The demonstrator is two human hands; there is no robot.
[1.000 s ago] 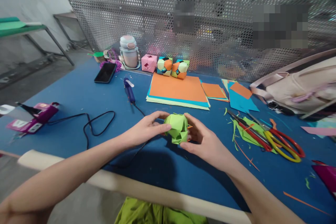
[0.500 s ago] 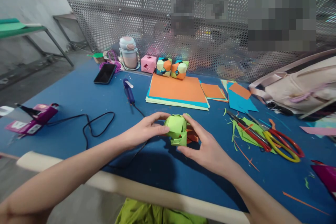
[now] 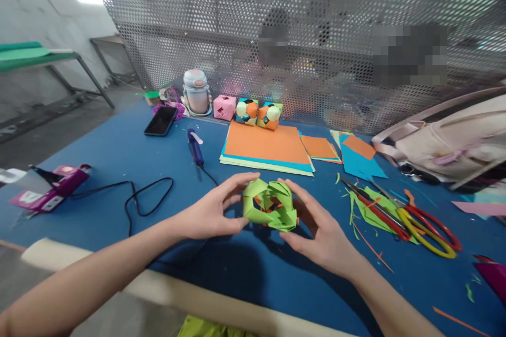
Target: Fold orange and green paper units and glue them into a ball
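Between both hands is a folded green paper cube [image 3: 255, 217], with an opening facing me and some orange paper showing inside and behind it. The fingers and thumb of my left hand [image 3: 215, 210] grip its left side. My right hand [image 3: 320, 229] curls round its right side, thumb at the lower corner and fingers along the top. The cube appears held just over the blue table [image 3: 197, 274]; its underside is hidden. Beyond the hands lies a blue glue gun [image 3: 195, 148] with a black cord.
Paper stacks [image 3: 264, 142] lie behind the hands, with finished paper cubes [image 3: 247, 111] and a bottle [image 3: 196, 92] at the mesh panel. Two pairs of scissors [image 3: 425, 231] rest among green scraps at right, near a bag [image 3: 454, 131]. A phone [image 3: 161, 121] lies at left.
The green paper cube has been turned in the hands, so its opening and the orange inside now show. Both hands have shifted their grip slightly. The camera view has tilted up a little.
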